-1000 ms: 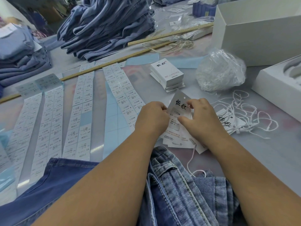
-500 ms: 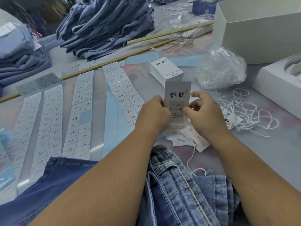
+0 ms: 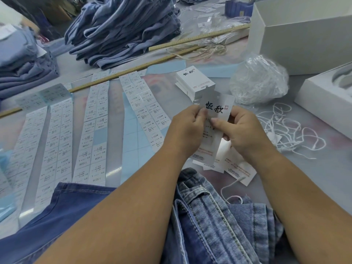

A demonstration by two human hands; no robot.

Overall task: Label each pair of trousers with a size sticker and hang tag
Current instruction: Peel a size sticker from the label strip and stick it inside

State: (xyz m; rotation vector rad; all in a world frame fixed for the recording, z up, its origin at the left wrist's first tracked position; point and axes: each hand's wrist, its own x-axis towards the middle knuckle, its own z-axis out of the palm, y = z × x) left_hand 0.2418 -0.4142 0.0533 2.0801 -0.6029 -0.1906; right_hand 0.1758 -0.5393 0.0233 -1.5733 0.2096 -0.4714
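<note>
Head view: both forearms reach forward from the bottom edge and meet over the table [image 3: 323, 168]. The left hand [image 3: 185, 130] is turned knuckles up, its thumb and curled fingers pinching the left edge of a hang tag [image 3: 217, 109]. The right hand [image 3: 245, 132] pinches the same tag from the right, thumb laid across the front face, fingers tucked behind. The tag stands nearly upright, tilted slightly right, lifted off the table, black brush characters on its upper half.

Just below the tag, more tags [image 3: 236, 168] lie loose on the table. Beyond the tag sits a tag stack [image 3: 194, 80]. To the right of the tag lies a tangle of white strings [image 3: 293, 130], and beyond those a clear bag [image 3: 261, 82] and white boxes [image 3: 304, 35]. Left of the tag, sticker sheets [image 3: 95, 130] lie in long strips. Nearer than the tag, under the forearms, lie the jeans [image 3: 209, 216]. Far behind the tag, folded trousers [image 3: 123, 29] are piled up.
</note>
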